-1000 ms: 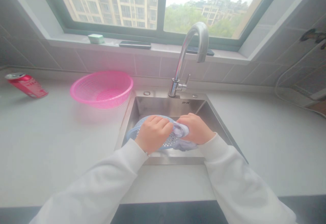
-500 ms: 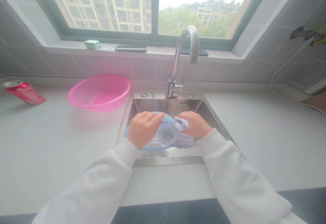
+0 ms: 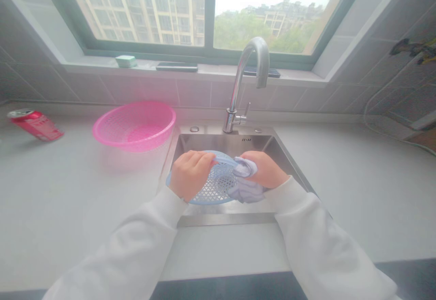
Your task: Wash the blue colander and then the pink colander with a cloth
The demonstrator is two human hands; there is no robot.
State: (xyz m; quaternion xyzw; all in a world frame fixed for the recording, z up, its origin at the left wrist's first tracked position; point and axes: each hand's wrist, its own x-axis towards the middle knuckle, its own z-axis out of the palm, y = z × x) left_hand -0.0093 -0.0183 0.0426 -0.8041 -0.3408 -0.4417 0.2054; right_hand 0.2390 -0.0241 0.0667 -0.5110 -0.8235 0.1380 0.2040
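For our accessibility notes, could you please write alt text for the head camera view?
In a steel sink, the left hand grips the rim of a blue basket while the right hand holds a pale cloth against it. A pink basket and red can lie on the counter to the left, and a faucet rises below a window.

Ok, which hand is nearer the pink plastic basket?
Left. The left hand is over the sink, below and right of the pink plastic basket; the right hand, on the blue cloth, is farther right, beyond the blue mesh basket.
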